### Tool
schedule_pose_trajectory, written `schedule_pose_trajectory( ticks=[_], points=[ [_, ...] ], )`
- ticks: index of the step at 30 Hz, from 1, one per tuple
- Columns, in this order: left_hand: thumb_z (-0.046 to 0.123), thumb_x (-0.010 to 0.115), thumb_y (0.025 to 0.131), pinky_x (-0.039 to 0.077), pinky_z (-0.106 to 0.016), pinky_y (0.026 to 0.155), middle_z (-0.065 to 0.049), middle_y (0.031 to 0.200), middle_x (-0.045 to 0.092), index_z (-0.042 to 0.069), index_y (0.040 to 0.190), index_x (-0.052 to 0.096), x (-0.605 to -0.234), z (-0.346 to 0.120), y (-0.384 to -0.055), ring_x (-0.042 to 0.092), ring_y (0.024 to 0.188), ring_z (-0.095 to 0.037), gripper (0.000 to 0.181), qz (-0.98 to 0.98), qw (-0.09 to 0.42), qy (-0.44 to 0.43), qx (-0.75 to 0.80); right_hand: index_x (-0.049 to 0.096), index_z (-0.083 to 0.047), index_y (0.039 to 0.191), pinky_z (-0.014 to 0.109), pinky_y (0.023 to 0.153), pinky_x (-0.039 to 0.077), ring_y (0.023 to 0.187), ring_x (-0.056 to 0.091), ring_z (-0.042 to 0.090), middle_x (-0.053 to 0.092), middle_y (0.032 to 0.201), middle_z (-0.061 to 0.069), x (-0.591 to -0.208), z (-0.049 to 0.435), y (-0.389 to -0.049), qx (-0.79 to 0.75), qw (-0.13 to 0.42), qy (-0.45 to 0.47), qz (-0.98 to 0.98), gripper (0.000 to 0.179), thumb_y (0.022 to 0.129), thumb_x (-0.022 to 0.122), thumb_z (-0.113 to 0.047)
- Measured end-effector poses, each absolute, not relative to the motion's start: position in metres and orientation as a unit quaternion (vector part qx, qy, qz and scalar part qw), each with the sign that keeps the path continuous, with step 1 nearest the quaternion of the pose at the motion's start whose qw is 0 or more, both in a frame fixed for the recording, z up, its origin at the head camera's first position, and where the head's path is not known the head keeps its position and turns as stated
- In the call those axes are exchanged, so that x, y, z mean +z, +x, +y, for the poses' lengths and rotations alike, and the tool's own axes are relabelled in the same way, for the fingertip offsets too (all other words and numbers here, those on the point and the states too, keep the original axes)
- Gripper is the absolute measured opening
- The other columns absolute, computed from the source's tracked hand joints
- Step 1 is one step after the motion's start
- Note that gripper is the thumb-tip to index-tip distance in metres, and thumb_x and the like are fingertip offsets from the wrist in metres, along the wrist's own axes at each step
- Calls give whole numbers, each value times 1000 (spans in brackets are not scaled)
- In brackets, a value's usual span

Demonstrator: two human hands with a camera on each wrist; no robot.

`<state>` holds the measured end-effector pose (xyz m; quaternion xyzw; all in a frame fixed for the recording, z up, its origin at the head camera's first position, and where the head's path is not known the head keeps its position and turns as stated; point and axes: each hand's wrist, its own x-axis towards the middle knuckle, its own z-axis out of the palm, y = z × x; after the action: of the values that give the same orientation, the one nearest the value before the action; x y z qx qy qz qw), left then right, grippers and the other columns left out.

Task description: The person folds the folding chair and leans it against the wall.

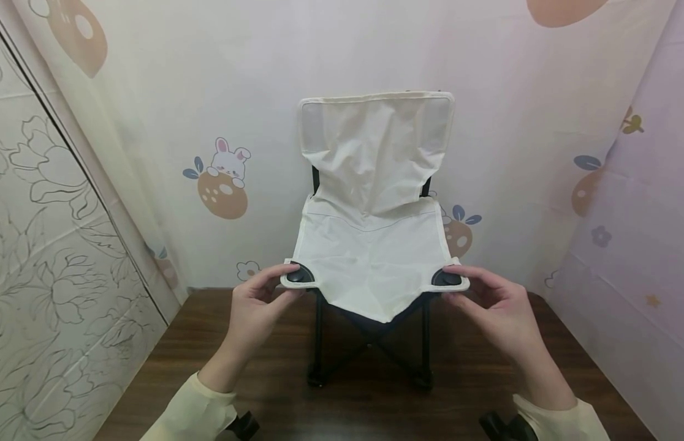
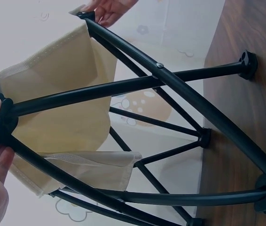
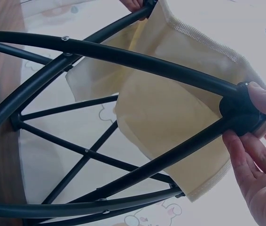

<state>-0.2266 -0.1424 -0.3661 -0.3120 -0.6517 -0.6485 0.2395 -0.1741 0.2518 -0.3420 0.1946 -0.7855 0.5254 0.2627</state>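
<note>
A small folding chair point(image 1: 369, 245) with a cream fabric seat and back stands unfolded, facing me. Thin black tubes make up its crossed frame point(image 2: 170, 77). At the seat's front left corner, my left hand point(image 1: 259, 300) pinches the black corner joint point(image 2: 0, 120) between thumb and fingers. My right hand point(image 1: 496, 306) grips the matching front right corner joint point(image 3: 241, 109) in the same way. The seat's front edge sags to a point between the hands. Black feet point(image 2: 248, 65) of the frame rest on the wooden surface.
Brown wooden tabletop point(image 1: 209, 349) lies under the chair. A patterned curtain point(image 1: 154, 92) with rabbit and strawberry prints hangs close behind it. Flower-print panels point(image 1: 55, 245) stand at the left, and a pale curtained side point(image 1: 640, 245) bounds the right.
</note>
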Motion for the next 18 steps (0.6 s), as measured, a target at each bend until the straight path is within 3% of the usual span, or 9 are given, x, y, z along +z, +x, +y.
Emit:
schedule_pose_trajectory(
  ticks=[18],
  points=[
    [-21, 79, 87, 63, -32, 94, -26, 123, 75, -6, 124, 76, -366, -141, -229, 76, 116, -21, 40, -647, 239, -317, -651, 75, 4, 131, 20, 91, 61, 100, 76, 10, 80, 118, -4, -339, 249, -175, 523, 265, 198, -785, 47, 87, 81, 20]
  ],
)
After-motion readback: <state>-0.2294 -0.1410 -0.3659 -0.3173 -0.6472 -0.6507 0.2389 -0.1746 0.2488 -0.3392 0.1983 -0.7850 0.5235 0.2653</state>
